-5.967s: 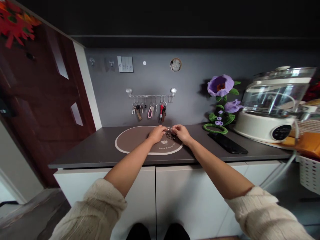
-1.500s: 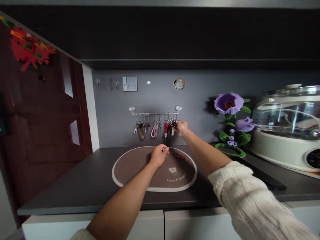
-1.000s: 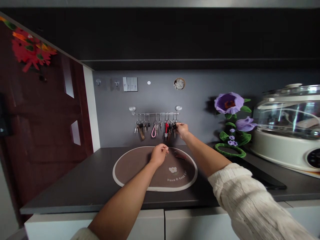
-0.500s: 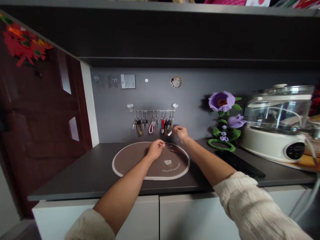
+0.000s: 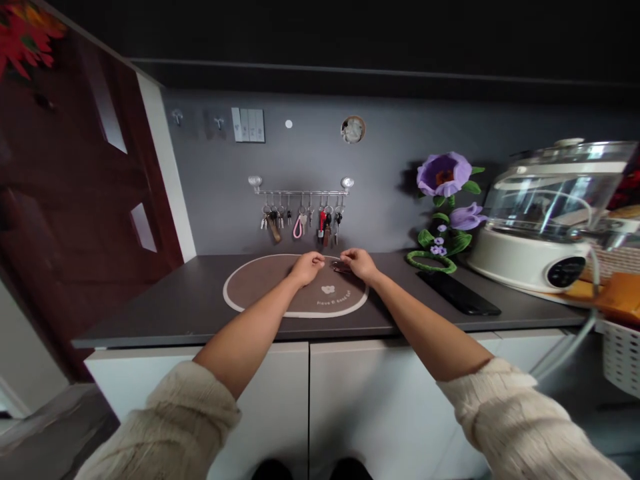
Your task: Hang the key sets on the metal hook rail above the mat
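Both hands rest on a brown oval mat (image 5: pixel 260 293) on the dark counter. My left hand (image 5: pixel 306 267) is curled loosely on the mat's far side; whether it holds anything is hidden. My right hand (image 5: pixel 358 263) has its fingers pinched on a small dark key item (image 5: pixel 340 267) lying between the two hands. On the wall just behind, a chrome hook rail (image 5: pixel 300 193) carries several key bunches (image 5: pixel 300 223), among them a pink loop and a red fob.
A black phone (image 5: pixel 457 293) lies on the counter to the right, beside a purple knitted flower (image 5: pixel 445 200). Farther right stands a white cooker with a glass lid (image 5: pixel 545 213). A dark wooden door (image 5: pixel 75 200) is at the left. White cabinets (image 5: pixel 320 400) sit below the counter.
My right hand left the key rail, where a key bunch now hangs at the right end, and came down to the mat beside my left hand. The camera tilted downward.
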`<state>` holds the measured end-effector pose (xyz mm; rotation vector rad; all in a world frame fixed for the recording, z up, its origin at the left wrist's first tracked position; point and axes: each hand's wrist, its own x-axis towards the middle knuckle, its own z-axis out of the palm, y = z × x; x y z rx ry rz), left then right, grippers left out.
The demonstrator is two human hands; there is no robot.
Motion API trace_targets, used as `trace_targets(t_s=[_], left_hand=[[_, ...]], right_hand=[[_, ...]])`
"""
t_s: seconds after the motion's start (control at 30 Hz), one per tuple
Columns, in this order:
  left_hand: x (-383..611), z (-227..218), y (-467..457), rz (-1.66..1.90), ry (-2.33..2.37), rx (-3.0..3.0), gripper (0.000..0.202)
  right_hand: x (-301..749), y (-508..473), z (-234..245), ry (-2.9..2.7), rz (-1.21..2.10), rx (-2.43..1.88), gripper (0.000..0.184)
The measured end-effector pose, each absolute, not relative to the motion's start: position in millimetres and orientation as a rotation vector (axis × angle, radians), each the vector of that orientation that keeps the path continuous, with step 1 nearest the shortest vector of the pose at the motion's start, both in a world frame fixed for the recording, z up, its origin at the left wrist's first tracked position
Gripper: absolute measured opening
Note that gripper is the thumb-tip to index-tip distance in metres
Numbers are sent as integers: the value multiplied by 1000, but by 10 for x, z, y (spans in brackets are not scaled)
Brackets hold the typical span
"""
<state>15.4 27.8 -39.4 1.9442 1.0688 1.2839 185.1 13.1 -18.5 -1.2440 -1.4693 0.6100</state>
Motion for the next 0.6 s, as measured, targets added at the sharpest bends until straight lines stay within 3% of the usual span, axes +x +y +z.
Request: trace_targets(t_s=[0.27, 0.4, 0.6], left_hand=[[159, -342, 197, 1217, 1163, 1977, 13], [154, -316, 167, 1162, 1196, 2019, 14], [155, -314, 187, 1117, 1211, 2073, 16]], right_hand=[[1897, 79, -205, -1812, 346, -1415, 3], [1879, 63, -175, -1945, 202, -1537, 13], [1843, 75, -132, -1999, 148, -1610, 16]])
